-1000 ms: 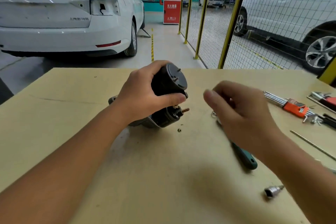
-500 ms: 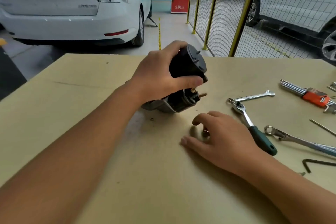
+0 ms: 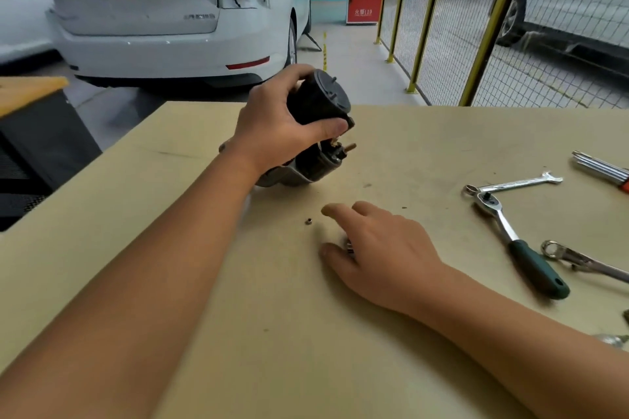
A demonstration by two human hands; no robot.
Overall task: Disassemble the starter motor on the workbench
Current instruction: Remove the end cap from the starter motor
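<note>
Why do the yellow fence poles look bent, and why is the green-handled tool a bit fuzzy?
Head view: the wide-angle lens bows straight lines near the edges, so the yellow fence posts lean outward. Head view: the ratchet handle and the right hand are slightly smeared by motion. Head view: light is soft and even, with a faint shadow under the left hand holding the starter motor.

single head-worn wide-angle view, looking forward and down over the surface [image 3: 442,146] from the person's side, close enough that both forearms fill the lower frame. upper part of frame looks past the far edge to a white car [image 3: 163,10] and a yellow mesh fence [image 3: 442,27]. no second view.
</note>
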